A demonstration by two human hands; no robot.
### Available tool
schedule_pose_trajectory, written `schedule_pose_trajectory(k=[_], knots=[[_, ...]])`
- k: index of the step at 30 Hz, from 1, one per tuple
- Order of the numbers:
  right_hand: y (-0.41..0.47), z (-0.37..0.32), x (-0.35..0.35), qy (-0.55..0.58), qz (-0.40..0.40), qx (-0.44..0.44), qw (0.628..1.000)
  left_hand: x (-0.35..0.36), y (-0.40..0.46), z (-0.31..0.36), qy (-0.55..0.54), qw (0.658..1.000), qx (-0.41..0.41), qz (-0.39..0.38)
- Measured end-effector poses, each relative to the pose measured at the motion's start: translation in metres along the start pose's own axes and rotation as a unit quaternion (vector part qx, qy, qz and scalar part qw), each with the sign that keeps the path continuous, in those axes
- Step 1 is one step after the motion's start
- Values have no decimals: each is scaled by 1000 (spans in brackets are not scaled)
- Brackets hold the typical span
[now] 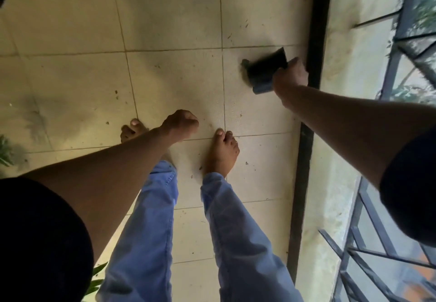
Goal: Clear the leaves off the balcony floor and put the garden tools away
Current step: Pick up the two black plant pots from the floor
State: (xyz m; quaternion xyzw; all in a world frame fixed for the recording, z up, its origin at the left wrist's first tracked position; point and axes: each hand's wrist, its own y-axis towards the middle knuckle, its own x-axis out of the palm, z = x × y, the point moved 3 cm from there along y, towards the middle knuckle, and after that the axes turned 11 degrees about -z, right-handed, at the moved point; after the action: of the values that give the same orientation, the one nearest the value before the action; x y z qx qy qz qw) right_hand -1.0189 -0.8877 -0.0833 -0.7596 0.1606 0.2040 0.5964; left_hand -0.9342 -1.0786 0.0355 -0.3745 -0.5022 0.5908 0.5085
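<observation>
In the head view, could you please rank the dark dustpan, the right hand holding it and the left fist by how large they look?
1. Dark dustpan, blurred, partly hidden by the hand.
2-3. Right hand and left hand: they look about alike, so I would not rank them.
</observation>
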Motion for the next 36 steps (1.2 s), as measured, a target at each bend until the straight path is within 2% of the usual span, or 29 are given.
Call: schedule_pose_trajectory(k=[1,2,4,5,7,11,15,16,18,23,31,36], knots=[[-26,-29,-42,-72,3,14,997,-3,-4,2,-1,1000,0,4],[-39,-51,-83,-115,-6,-21,993,-6,-7,5,-5,1000,4,7],[-64,-93,-161,-147,53,-75,985,-11,-18,14,-32,999,20,5],[-69,-116,-184,-71,61,-97,991,-14,-26,19,-66,997,27,1],[-76,-141,-215,-98,29,-114,988,-23,-41,26,-168,985,37,-6],[-133,-178,-157,-170,-101,-267,943,-50,-70,22,-354,935,27,-15],[-162,-236,-134,-194,-127,-366,901,-87,-97,-9,-430,903,-1,-17],[-168,-248,-127,-201,-156,-364,896,-98,-104,-22,-437,899,-5,-12],[-177,-281,-113,-209,-163,-389,882,-122,-121,-51,-478,878,4,1],[-188,-372,-94,-254,-126,-434,855,-167,-154,-104,-555,830,30,43],[-136,-502,-8,-403,-149,-376,821,-218,-151,-184,-582,798,14,153],[-101,-566,56,-475,-145,-417,761,-222,-124,-210,-654,739,19,163]])
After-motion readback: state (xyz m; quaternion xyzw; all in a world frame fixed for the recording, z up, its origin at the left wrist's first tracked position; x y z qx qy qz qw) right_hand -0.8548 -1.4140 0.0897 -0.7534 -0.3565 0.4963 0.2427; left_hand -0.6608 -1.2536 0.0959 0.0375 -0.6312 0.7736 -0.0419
